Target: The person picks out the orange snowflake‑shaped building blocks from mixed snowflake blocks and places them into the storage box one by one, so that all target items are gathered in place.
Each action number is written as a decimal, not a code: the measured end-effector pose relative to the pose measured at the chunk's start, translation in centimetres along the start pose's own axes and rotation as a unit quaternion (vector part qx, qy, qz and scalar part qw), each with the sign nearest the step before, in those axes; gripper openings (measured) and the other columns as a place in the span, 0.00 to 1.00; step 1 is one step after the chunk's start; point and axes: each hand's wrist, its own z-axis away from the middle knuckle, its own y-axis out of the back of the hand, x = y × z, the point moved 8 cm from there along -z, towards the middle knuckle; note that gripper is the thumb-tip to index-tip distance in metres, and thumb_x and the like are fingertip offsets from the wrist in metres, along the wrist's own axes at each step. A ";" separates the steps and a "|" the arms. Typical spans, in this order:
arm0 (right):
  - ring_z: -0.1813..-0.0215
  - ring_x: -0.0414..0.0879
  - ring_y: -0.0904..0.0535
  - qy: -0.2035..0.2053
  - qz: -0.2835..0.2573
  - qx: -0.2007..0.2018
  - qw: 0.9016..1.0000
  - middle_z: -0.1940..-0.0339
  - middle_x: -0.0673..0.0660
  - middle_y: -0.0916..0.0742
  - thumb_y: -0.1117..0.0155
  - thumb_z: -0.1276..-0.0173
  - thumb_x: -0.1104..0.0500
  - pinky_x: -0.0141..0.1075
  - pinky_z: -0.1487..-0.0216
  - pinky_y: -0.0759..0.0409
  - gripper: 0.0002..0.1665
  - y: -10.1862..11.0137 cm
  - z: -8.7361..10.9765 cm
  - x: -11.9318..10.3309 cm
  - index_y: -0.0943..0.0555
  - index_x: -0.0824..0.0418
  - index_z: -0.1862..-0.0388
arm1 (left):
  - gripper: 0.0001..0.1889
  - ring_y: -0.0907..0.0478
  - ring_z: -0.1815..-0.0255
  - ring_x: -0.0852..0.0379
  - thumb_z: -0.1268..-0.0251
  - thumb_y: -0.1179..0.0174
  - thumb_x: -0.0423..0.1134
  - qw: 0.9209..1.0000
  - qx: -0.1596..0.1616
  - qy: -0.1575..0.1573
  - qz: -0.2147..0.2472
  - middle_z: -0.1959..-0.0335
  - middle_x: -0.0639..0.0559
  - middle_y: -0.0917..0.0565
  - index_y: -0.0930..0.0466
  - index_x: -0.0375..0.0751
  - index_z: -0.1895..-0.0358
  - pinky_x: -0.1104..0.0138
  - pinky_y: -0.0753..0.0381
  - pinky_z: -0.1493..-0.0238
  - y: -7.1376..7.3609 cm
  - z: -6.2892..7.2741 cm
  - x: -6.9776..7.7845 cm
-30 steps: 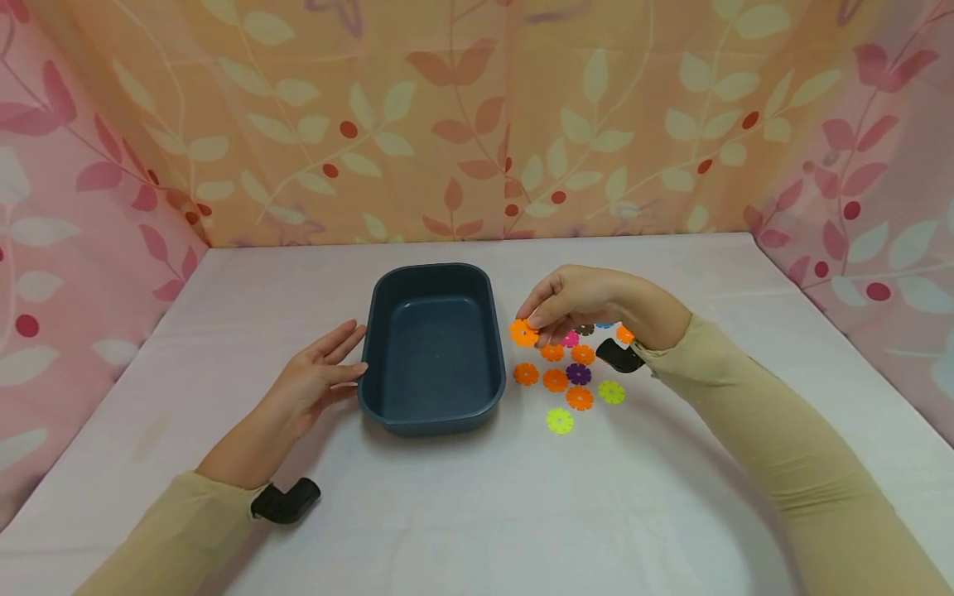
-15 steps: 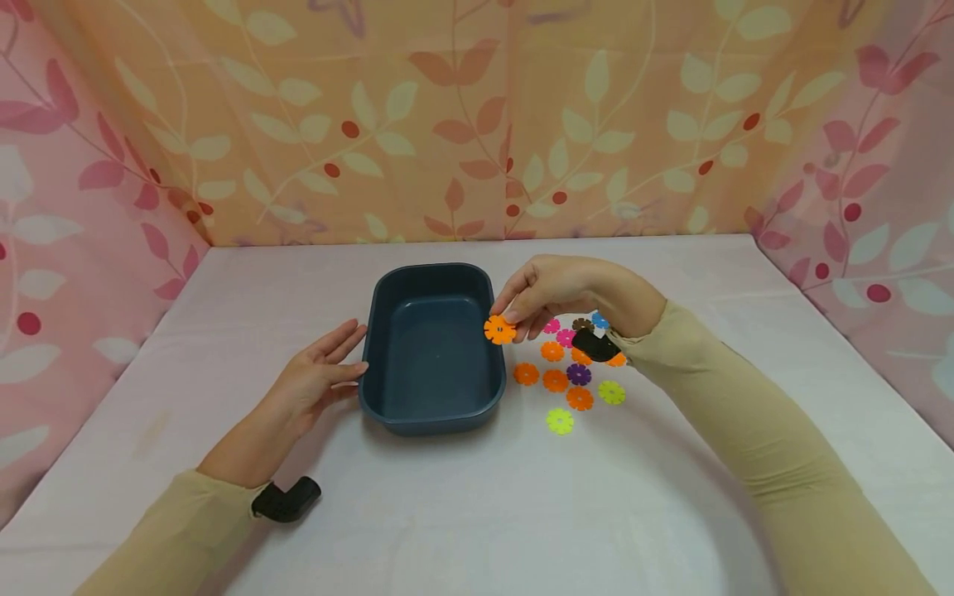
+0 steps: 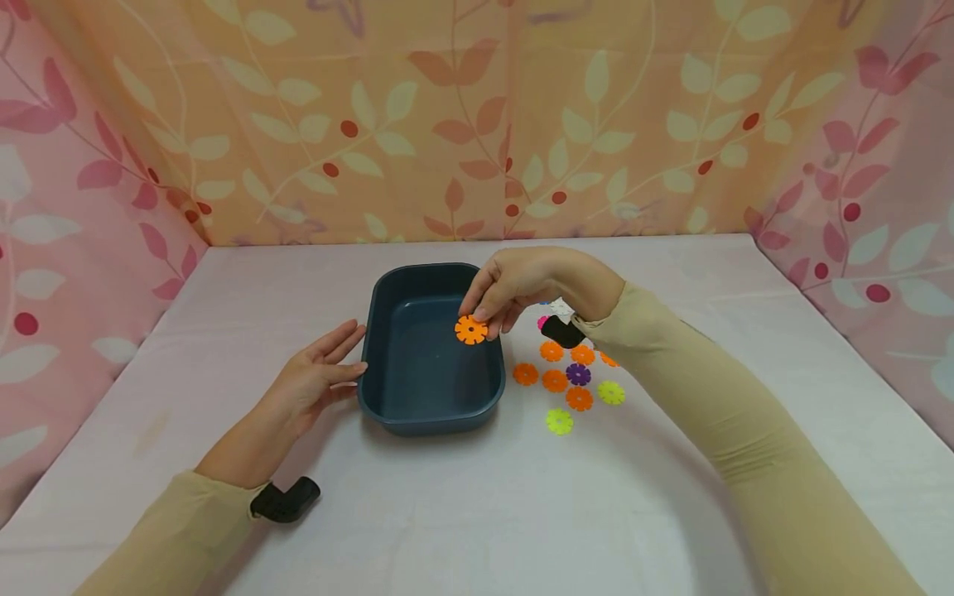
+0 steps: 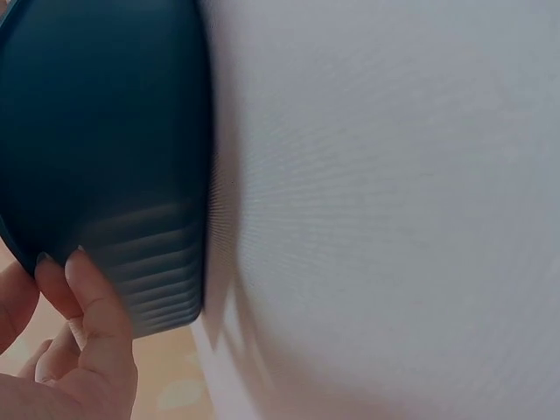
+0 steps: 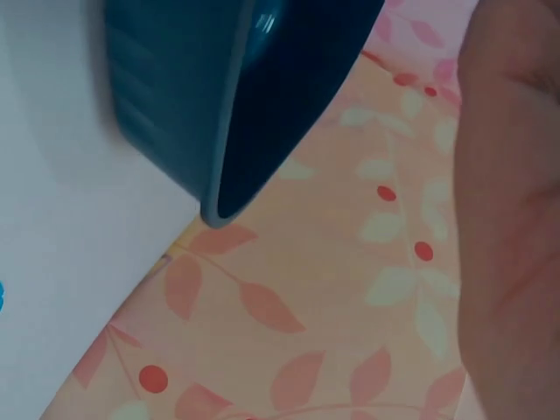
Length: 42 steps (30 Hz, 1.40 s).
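A dark blue rectangular bin point(image 3: 432, 429) stands on the cloth-covered table. My left hand point(image 3: 309, 385) rests against its left side, fingers fairly straight and thumb at the rim; in the left wrist view its fingertips point(image 4: 80, 262) touch the outer wall. Over the bin's right half, my right hand point(image 3: 514, 285) pinches an orange notched flower disc point(image 3: 471, 330) between thumb and fingers. Only part of that hand point(image 5: 512, 210) shows in the right wrist view, where the disc is out of sight. The part of the bin's floor that shows is bare.
Right of the bin lie several more flower discs: orange ones point(image 3: 555, 381), a purple one point(image 3: 578, 374), yellow-green ones point(image 3: 560, 421) and a pink one point(image 3: 543, 322). My right wrist and sleeve point(image 3: 671, 356) partly cover them. A patterned curtain point(image 3: 477, 124) closes off the table's back and sides.
My right hand has carried the orange flower disc leftward from above the loose discs, across the bin's right rim, to over its inside. The left hand and the bin have stayed put.
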 end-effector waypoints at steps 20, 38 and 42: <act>0.67 0.48 0.15 -0.031 0.131 -0.080 0.988 0.59 0.56 0.12 0.34 0.34 0.62 0.42 0.55 0.22 0.17 -1.9 -5.6 -2.2 0.17 0.59 0.46 | 0.39 0.21 0.66 0.68 0.31 0.46 0.25 1.000 -0.006 -0.003 0.001 0.23 0.48 0.49 0.54 0.42 0.22 0.67 0.23 0.57 0.2 0.0 0.3; 0.58 0.50 0.15 -0.061 0.219 -0.171 0.959 0.61 0.54 0.11 0.32 0.35 0.63 0.47 0.46 0.24 0.13 -5.0 -10.5 -2.3 0.15 0.57 0.51 | 0.38 0.22 0.60 0.68 0.30 0.47 0.25 1.000 -0.006 0.005 -0.002 0.23 0.48 0.49 0.54 0.43 0.22 0.66 0.24 0.53 0.0 0.0 0.1; 0.59 0.49 0.15 -0.062 0.207 -0.190 0.958 0.63 0.54 0.11 0.33 0.35 0.65 0.45 0.48 0.23 0.14 -5.9 -11.6 -1.7 0.16 0.59 0.50 | 0.38 0.21 0.59 0.68 0.31 0.46 0.26 1.000 0.002 0.012 -0.005 0.23 0.49 0.47 0.53 0.44 0.22 0.64 0.25 0.51 0.0 0.0 0.0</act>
